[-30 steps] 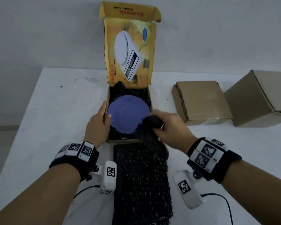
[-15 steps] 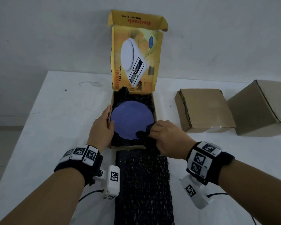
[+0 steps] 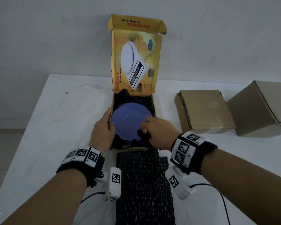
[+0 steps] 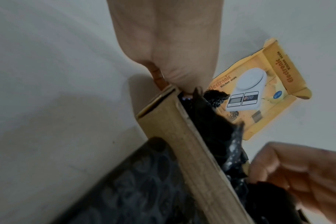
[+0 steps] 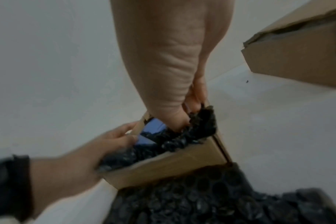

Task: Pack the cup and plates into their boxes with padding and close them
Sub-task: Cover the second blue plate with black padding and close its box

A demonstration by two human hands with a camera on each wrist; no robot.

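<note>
A blue plate (image 3: pixel 130 120) lies in the yellow kitchen-scale box (image 3: pixel 131 149) on black bubble wrap (image 3: pixel 136 99), and the box lid (image 3: pixel 135 62) stands upright behind it. My left hand (image 3: pixel 104 127) grips the box's left wall, thumb over the rim and fingers outside; the left wrist view shows this pinch (image 4: pixel 173 60). My right hand (image 3: pixel 154 127) holds a wad of the black wrap at the box's near right corner, fingertips over the plate's edge. In the right wrist view its fingers (image 5: pixel 194 98) curl into the wrap (image 5: pixel 197 125).
A long sheet of black bubble wrap (image 3: pixel 144 184) lies on the white table (image 3: pixel 55 127) just in front of the box. Two shut brown cardboard boxes (image 3: pixel 203 109) (image 3: pixel 263 108) stand to the right. The wall is close behind the lid.
My right hand has brought the wad of wrap down into the box's near right corner and reached forward over the plate's rim. The left hand has stayed on the left wall.
</note>
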